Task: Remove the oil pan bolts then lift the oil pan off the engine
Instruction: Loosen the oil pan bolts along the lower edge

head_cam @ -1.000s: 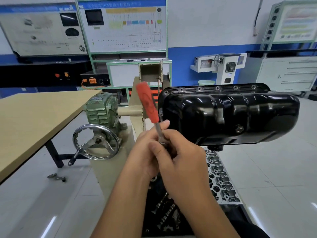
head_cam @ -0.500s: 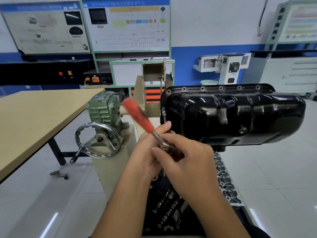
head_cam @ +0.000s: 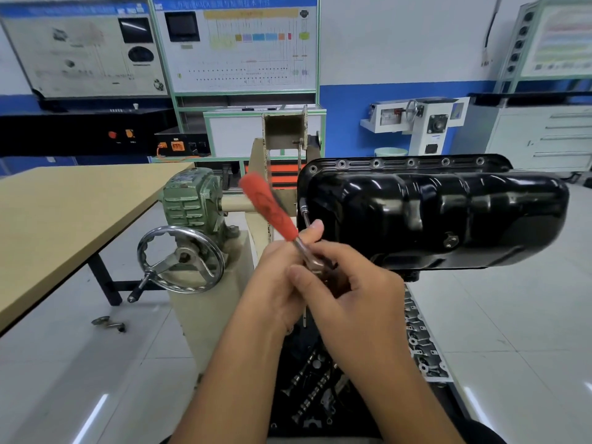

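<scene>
ratchet (head_cam: 282, 219) handle swung from near upright a second ago to leaning up-left, red grip now blurred, tilt barely changed over the last half second, both hands (head_cam: 336, 283) same clasp at the pan's (head_cam: 432, 213) left end

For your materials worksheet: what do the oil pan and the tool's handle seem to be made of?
Oil pan: likely pressed steel, glossy black paint; sharp reflections, stamped ribs. Tool handle: probably red plastic or rubber, matte; motion blur leaves it open.
</scene>
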The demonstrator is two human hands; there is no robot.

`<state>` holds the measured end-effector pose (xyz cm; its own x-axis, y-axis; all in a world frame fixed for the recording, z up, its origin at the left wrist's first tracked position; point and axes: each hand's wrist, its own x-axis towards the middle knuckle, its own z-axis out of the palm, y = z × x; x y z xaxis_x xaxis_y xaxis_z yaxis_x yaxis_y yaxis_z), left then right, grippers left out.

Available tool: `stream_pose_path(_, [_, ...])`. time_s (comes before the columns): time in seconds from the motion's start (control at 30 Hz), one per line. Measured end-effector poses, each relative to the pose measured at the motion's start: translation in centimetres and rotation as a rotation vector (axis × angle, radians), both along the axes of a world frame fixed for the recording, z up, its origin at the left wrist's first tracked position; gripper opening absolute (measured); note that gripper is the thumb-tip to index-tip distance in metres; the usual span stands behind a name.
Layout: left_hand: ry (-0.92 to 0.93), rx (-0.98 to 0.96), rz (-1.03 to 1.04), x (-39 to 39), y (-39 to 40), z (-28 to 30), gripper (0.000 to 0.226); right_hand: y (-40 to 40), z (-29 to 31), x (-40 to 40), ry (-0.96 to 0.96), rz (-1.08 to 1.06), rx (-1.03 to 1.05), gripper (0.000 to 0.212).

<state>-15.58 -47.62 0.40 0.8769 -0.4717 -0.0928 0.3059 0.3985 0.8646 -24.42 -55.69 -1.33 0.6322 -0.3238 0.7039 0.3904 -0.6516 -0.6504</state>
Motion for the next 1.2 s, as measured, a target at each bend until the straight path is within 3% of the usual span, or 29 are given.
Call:
stream_pose_path(0.07, [-0.009, 0.036, 0.007, 0.1, -0.2, 0.0, 0.032, 1.2, -0.4, 0.0, -0.029, 0.011, 0.268, 0.032])
stream_pose_path(0.17, [0.088, 0.078, 0.024, -0.1, -0.6, -0.1, 0.028, 3.2, -0.6, 0.5, -0.009, 0.237, 0.986, 0.020])
stream_pose_path(0.2, [0.114, 0.069, 0.013, -0.1, -0.7, -0.1, 0.029, 3.2, -0.5, 0.5, -0.007, 0.218, 0.984, 0.020])
stream_pose_path(0.33, [0.036, 0.019, -0.009, 0.2, -0.1, -0.2, 0.041, 0.9, -0.7, 0.3, 0.071, 0.022, 0.041, 0.025])
stream_pose_path(0.37, [-0.014, 0.047, 0.001, 0.3, 0.1, -0.1, 0.040, 0.4, -0.6, 0.4, 0.063, 0.025, -0.033, 0.026])
stream_pose_path(0.43, [-0.083, 0.108, 0.029, 0.4, 0.7, 0.0, 0.036, 0.4, -0.6, 0.4, 0.001, 0.065, 0.032, 0.026])
stream_pose_path(0.5, [-0.082, 0.148, 0.062, 0.4, 1.0, 0.2, 0.025, 2.0, -0.9, 0.2, -0.003, 0.157, 0.348, 0.022])
stream_pose_path(0.57, [-0.008, 0.160, 0.082, 0.3, 0.9, 0.3, 0.026, 4.0, -0.9, 0.4, 0.026, 0.334, 0.905, 0.018])
stream_pose_path(0.6, [0.031, 0.156, 0.077, 0.3, 0.8, 0.2, 0.028, 4.4, -0.8, 0.5, 0.036, 0.364, 1.078, 0.019])
stream_pose_path(0.63, [0.064, 0.142, 0.062, 0.3, 0.6, 0.2, 0.030, 4.4, -0.6, 0.5, 0.043, 0.326, 1.069, 0.023])
stream_pose_path(0.67, [0.089, 0.107, 0.042, 0.2, 0.5, 0.1, 0.029, 4.0, -0.5, 0.4, 0.059, 0.247, 0.873, 0.027])
stream_pose_path(0.73, [0.054, 0.049, 0.003, 0.1, 0.5, 0.1, 0.026, 2.6, -0.7, 0.3, 0.133, 0.089, 0.246, 0.030])
stream_pose_path(0.77, [0.005, 0.056, 0.006, 0.1, 0.6, 0.1, 0.026, 1.9, -0.7, 0.3, 0.160, 0.015, 0.030, 0.031])
stream_pose_path(0.8, [-0.040, 0.076, 0.009, 0.1, 0.8, 0.0, 0.027, 1.5, -0.5, 0.3, 0.149, -0.009, -0.021, 0.031])
stream_pose_path(0.87, [-0.073, 0.131, 0.029, 0.1, 0.9, 0.1, 0.030, 1.8, -0.1, 0.1, 0.045, 0.104, 0.247, 0.015])
stream_pose_path(0.93, [-0.018, 0.167, 0.047, 0.1, 0.8, 0.2, 0.028, 3.2, 0.2, 0.1, 0.001, 0.314, 0.820, 0.003])
stream_pose_path(0.97, [0.025, 0.167, 0.046, 0.1, 0.7, 0.3, 0.028, 3.9, 0.3, 0.1, -0.005, 0.378, 1.077, 0.008])
stream_pose_path(1.0, [0.060, 0.160, 0.044, 0.2, 0.5, 0.2, 0.028, 4.3, 0.3, 0.2, 0.001, 0.402, 1.219, 0.011])
stream_pose_path(1.03, [0.083, 0.153, 0.035, 0.2, 0.3, 0.0, 0.029, 4.4, 0.2, 0.2, 0.021, 0.383, 1.210, 0.012])
stream_pose_path(1.07, [0.088, 0.142, 0.019, 0.3, 0.3, 0.0, 0.028, 4.1, 0.0, 0.1, 0.046, 0.318, 1.036, 0.013])
stream_pose_path(1.17, [-0.034, 0.124, -0.007, 0.1, 0.6, -0.1, 0.024, 1.9, -0.4, 0.2, 0.151, 0.078, 0.185, 0.031])
stream_pose_path(1.2, [-0.065, 0.142, -0.001, 0.2, 0.8, -0.1, 0.027, 1.4, -0.3, 0.3, 0.146, 0.042, 0.107, 0.030])
